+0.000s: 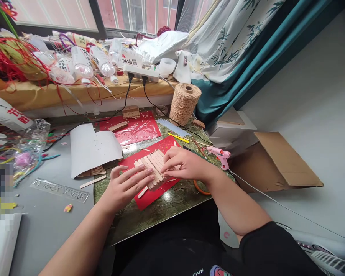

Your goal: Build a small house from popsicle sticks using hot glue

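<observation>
A small box-like piece made of craft sticks (154, 160) rests over a red sheet (152, 194) on the dark table. Across its left part lie the outstretched fingers of my left hand (129, 186), flat and slightly spread. My right hand (182, 163) is closed in a pinch at the piece's right edge. Its fingertips partly cover that edge, and a bit of pale wood shows beside them. One loose craft stick (143, 192) sits on the red sheet just below the piece.
Beyond my right hand are a pink glue gun (221, 155), a yellow pen (178, 138) and a twine spool (185, 103). White paper (94, 147) covers more sticks at left. A power strip (140, 73) and bottles (82, 63) line the sill. An open cardboard box (287, 161) stands right.
</observation>
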Demonstrator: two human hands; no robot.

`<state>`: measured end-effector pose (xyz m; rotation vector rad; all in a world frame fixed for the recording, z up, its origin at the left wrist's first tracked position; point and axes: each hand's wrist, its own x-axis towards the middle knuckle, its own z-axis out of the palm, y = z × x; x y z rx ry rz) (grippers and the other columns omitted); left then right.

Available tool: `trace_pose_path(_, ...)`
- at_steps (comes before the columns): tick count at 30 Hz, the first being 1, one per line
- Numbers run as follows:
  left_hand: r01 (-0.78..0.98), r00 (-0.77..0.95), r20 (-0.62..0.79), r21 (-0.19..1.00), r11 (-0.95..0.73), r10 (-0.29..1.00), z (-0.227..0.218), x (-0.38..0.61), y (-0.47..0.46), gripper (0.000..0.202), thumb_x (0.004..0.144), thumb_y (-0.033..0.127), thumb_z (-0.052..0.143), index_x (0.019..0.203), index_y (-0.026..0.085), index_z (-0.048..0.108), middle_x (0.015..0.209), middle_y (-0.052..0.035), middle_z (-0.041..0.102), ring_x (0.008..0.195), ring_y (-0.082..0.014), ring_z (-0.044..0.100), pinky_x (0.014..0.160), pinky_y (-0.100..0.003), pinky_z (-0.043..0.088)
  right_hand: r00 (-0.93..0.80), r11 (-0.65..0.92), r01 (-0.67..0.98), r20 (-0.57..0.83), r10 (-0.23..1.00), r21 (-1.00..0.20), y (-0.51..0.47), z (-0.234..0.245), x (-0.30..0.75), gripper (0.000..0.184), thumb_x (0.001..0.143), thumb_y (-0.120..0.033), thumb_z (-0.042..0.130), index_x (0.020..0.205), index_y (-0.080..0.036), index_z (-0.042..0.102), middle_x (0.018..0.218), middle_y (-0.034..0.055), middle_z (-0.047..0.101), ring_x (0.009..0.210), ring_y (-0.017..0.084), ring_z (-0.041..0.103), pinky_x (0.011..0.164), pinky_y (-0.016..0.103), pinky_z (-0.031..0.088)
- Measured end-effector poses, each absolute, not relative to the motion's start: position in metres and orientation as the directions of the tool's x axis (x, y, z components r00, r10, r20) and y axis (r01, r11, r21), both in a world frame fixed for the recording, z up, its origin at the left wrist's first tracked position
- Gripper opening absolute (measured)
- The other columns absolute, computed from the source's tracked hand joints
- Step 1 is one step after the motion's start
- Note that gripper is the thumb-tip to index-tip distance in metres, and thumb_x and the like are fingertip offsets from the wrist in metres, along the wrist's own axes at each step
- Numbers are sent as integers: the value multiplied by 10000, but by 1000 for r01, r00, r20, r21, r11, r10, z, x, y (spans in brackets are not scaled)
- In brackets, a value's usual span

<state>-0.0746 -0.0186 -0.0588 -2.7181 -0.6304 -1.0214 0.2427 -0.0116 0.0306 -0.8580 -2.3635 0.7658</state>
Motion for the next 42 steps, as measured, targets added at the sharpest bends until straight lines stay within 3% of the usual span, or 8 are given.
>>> trace_pose_path(7,437,698,637,-16,-899,327,-57,-73,-18,547,1065,156,673,1578,316,574,1436,-2,760,1407,-203,682,1266,-431,367,-726,675,458,195,660,-579,-12,23,235,133,1051,-200,662,957,-235,750,1019,46,730,986,226,626,925,396,508)
trace_pose_path(13,454,689,638,-10,-891,344,-59,-72,-19,559,1068,173,671,1583,362,567,1420,9,769,1386,-210,699,1259,-432,380,-520,596,556,318,793,-579,-8,16,234,125,1077,-219,560,1019,-215,670,1035,81,697,991,249,612,944,423,524)
trace_pose_path(20,438,696,637,-11,-899,332,-56,-72,-20,505,1064,173,686,1534,343,613,1429,1,759,1379,-230,703,1246,-448,369,-641,599,435,236,730,-672,-11,23,246,233,1005,-324,776,1230,-270,805,1177,70,732,1131,238,678,1030,419,559)
trace_pose_path(27,436,706,628,-21,-900,327,-57,-73,-16,495,1062,141,676,1527,302,621,1446,-15,752,1404,-221,683,1249,-439,356,-646,572,442,197,737,-692,-10,15,244,79,970,-265,819,1019,-288,876,959,31,740,940,213,667,853,371,554)
trace_pose_path(37,455,705,617,-14,-890,350,-62,-75,-15,503,1084,161,637,1554,336,598,1444,-11,753,1378,-220,703,1252,-437,354,-682,600,547,106,724,-584,-20,15,234,115,1053,-172,624,967,-212,690,1019,63,711,994,237,616,954,411,481)
trace_pose_path(39,462,702,616,-13,-887,357,-62,-75,-15,511,1081,165,643,1559,338,593,1445,-7,754,1381,-216,701,1250,-431,356,-682,585,540,93,726,-604,-23,17,238,137,1074,-194,564,972,-213,654,1027,76,686,1015,248,594,973,423,475)
trace_pose_path(42,470,691,627,-11,-883,360,-60,-74,-14,508,1069,162,669,1545,325,604,1446,-4,751,1380,-218,701,1233,-433,362,-612,504,447,158,775,-739,-26,20,250,162,1106,-284,523,985,-226,613,1040,76,656,1016,244,583,976,414,481)
